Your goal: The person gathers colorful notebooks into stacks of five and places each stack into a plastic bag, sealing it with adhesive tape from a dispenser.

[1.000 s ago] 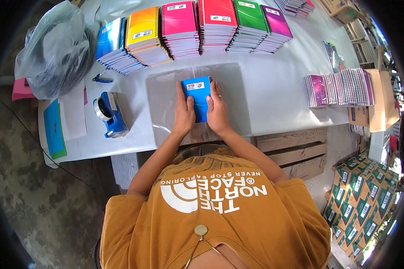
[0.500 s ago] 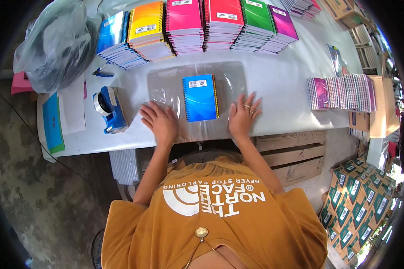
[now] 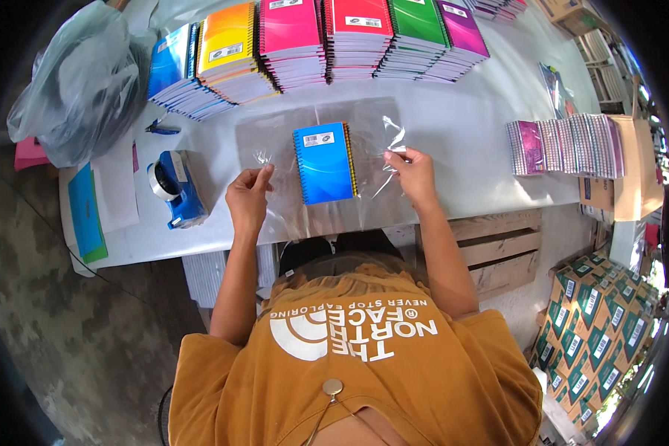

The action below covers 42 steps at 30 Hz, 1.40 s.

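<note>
A blue spiral notebook (image 3: 324, 163) with a white label lies on a sheet of clear plastic film (image 3: 275, 126) in front of me. Yellow shows along its right edge, apparently another notebook beneath. My left hand (image 3: 250, 195) pinches the film's left side between thumb and fingers. On the other side, my right hand (image 3: 415, 175), wearing a ring, pinches the film's right side. The film is creased and slightly lifted at both grips. Neither hand touches the notebook.
Along the back stand stacks of spiral notebooks (image 3: 293, 37) in several colours. To the left are a blue tape dispenser (image 3: 184, 186), a blue pen-like tool (image 3: 162, 128) and a bulging plastic bag (image 3: 82, 85). Striped-edged notebooks (image 3: 565, 146) and a cardboard box (image 3: 632, 167) are at right.
Both hands were lying flat with spread fingers on the film's sides. Now their fingers have closed on the film, pulling it up a little at left and right.
</note>
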Motion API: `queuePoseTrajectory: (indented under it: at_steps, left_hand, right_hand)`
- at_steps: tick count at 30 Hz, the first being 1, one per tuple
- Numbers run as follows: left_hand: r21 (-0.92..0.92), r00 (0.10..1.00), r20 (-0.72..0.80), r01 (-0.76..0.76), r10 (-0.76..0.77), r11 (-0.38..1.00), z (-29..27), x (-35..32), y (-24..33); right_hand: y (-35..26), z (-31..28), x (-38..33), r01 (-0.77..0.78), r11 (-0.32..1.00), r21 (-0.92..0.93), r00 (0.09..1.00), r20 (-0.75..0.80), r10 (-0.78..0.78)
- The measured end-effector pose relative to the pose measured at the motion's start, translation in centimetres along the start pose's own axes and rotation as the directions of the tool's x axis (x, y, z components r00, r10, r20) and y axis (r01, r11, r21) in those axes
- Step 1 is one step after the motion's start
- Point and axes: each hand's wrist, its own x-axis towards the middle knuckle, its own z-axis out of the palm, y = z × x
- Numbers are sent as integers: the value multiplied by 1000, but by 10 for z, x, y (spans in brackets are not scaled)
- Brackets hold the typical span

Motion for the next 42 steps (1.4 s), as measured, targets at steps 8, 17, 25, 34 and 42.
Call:
queuePoseTrajectory:
  at_steps: [8,17,25,34,42]
  left_hand:
    - [241,942,309,-209,129,948,-20,-1,13]
    - [247,967,233,-156,97,956,-12,-5,15]
    - [204,914,393,-187,95,961,-19,-6,26]
    - [-105,778,412,-476,474,873,1,4,16]
    - [-92,674,416,-636,610,766,40,1,13]
  right_hand:
    - [-4,-4,4,117,878,-464,993,70,-96]
    - [13,-1,6,212,868,-449,935,-164,-313]
    - [-16,-7,-5,161,887,-433,972,-88,-220]
    - [-32,15,-15,15,999,38,999,42,-16]
    - [-7,56,-12,537,828,161,814,156,-559]
